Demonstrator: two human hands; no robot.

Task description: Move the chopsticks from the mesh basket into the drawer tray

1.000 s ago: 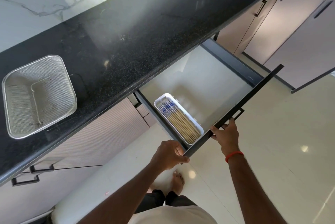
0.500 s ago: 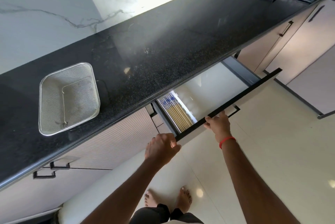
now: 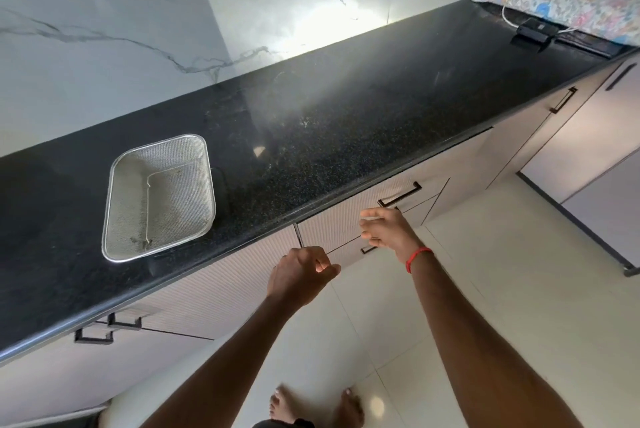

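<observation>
The mesh basket (image 3: 159, 197) stands on the black counter at the left with nothing in it. The drawer (image 3: 374, 209) under the counter edge is shut, so the tray and the chopsticks inside it are hidden. My right hand (image 3: 384, 230) is flat in front of the drawer's face, fingers spread, just below its black handle (image 3: 400, 193). My left hand (image 3: 299, 277) hangs loosely curled near the drawer's lower left corner and holds nothing.
The black granite counter (image 3: 346, 129) runs from left to right under a marble wall. A patterned cushion (image 3: 568, 1) and a small black device (image 3: 531, 32) with a cable lie at its far right end. More cabinet fronts with black handles flank the drawer. My bare feet show on the tiled floor.
Both hands pushed the open drawer in until it shut, hiding the tray of chopsticks. The view has tilted up toward the wall.
</observation>
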